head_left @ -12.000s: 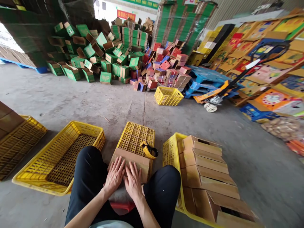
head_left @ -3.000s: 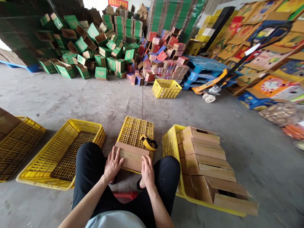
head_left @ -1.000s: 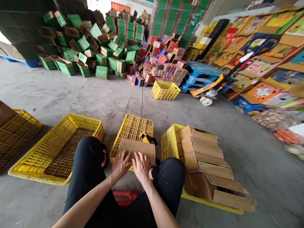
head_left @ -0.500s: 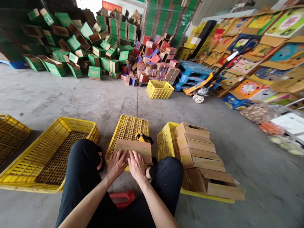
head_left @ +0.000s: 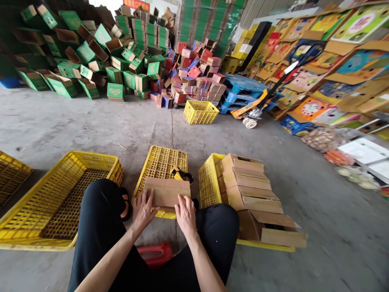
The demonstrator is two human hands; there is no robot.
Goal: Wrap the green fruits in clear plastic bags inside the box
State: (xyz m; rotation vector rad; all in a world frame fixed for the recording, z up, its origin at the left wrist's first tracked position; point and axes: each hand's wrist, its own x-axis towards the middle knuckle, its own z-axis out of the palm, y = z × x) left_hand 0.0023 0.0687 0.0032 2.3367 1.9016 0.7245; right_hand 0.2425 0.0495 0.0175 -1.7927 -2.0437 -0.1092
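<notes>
A brown cardboard box (head_left: 167,190) lies on an upturned yellow plastic crate (head_left: 162,160) between my knees. My left hand (head_left: 142,211) rests with spread fingers on the box's left end. On its right end lies my right hand (head_left: 186,213), fingers also apart. Neither hand is wrapped round the box. Just behind the box, on the crate, sits a yellow-and-black tape dispenser (head_left: 181,174). Strips of tape seem to run along the box's top, though they are faint.
To the right, a yellow crate (head_left: 209,184) holds several cardboard boxes (head_left: 252,182). A big yellow basket (head_left: 65,194) stands left. Under me is a red stool (head_left: 156,255). Farther off are a yellow crate (head_left: 200,112), a pallet jack (head_left: 258,107) and piled green boxes (head_left: 115,91).
My hands have slid apart, from the middle of the box's near side out to its two ends. The view has shifted slightly to the right.
</notes>
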